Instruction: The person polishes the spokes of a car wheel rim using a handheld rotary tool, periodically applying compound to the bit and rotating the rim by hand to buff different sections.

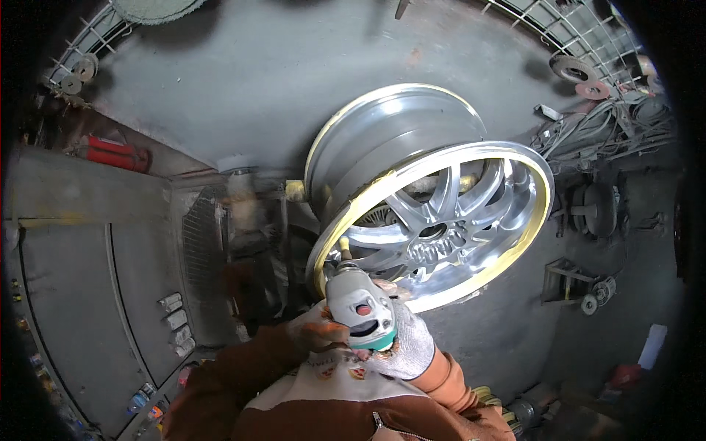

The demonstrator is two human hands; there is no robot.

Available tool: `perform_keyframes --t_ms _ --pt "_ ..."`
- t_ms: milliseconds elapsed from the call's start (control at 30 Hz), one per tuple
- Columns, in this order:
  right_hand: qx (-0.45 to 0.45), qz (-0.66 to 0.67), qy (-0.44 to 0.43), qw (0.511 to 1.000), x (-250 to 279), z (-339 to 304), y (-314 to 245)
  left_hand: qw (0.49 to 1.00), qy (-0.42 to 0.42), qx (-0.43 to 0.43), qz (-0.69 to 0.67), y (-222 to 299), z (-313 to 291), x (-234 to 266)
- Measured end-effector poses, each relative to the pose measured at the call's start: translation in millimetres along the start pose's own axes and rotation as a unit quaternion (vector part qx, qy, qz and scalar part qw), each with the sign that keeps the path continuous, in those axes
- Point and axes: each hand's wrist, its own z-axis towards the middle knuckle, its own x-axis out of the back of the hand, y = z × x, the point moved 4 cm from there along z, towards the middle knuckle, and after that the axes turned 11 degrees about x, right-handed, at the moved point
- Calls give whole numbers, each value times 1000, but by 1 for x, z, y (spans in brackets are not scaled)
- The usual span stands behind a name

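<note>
Both hands are closed round a grey and green power grinder (360, 305). My left hand (318, 331), in a soiled glove, grips its left side. A pale knit glove covers my right hand (413, 347), which wraps the right side, its fingertips by the wheel. From the tool's nose a small yellow polishing bob (345, 246) reaches the left inner edge of a shiny alloy wheel (441, 198), at a spoke's outer end. Whether the bob is spinning cannot be seen. The wheel leans tilted, with yellow residue along its rim.
A red cylinder (118, 153) lies at the left near a grey cabinet (66, 279). Behind the wheel stands a grey wall (257, 95). Tangled cables (603, 132) hang at the right, above a small metal stand (566, 279). Several bottles (140, 400) are at lower left.
</note>
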Motion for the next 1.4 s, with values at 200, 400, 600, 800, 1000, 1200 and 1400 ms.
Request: perform_keyframes --t_ms 200,400,600,800,1000,1200,1400 --pt "12 16 24 1000 8 -12 -1 999 -30 4 45 -1 6 -16" --pt "-62 118 93 987 -1 -37 14 990 -116 -23 72 -7 14 -15" --pt "-20 63 76 995 -4 -23 12 991 -1 6 133 -7 8 -6" --pt "-66 132 163 976 0 -47 15 996 -10 52 74 -14 32 -11" --pt "-20 91 138 986 -3 -37 20 997 5 46 63 -21 28 3" --pt "-21 70 121 990 -9 -38 22 992 75 56 79 -2 10 -31" --pt "-19 10 115 993 3 -48 19 991 -6 13 132 -8 42 -31"
